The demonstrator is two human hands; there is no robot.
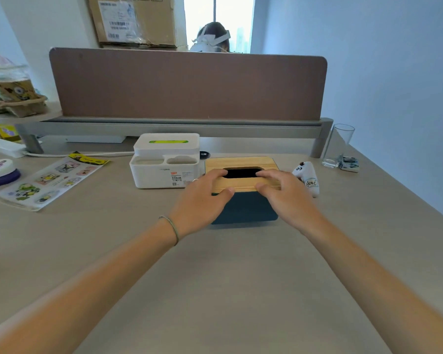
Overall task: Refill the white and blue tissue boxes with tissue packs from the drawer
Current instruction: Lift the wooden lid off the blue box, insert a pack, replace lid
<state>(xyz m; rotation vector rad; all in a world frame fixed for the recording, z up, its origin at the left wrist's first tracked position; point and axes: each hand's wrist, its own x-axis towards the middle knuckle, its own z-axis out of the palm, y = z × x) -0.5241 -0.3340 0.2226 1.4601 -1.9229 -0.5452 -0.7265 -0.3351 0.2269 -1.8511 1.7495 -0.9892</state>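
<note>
The blue tissue box (246,208) stands in the middle of the desk with a wooden lid (241,162) on top. The lid's oval slot is dark and shows no tissue. My left hand (202,200) grips the lid's left front corner, and my right hand (281,192) grips its right front corner. The white tissue box (161,172) stands just left of the blue one, touching or nearly so. Green shows through the slot in its white lid. No drawer or loose tissue pack is in view.
A sticker sheet (51,180) and a purple-lidded jar (0,172) lie at the left. A small white plush toy (307,177) sits right of the blue box, an empty glass (339,144) farther right. A brown partition (187,85) closes the desk's back; a person sits behind it.
</note>
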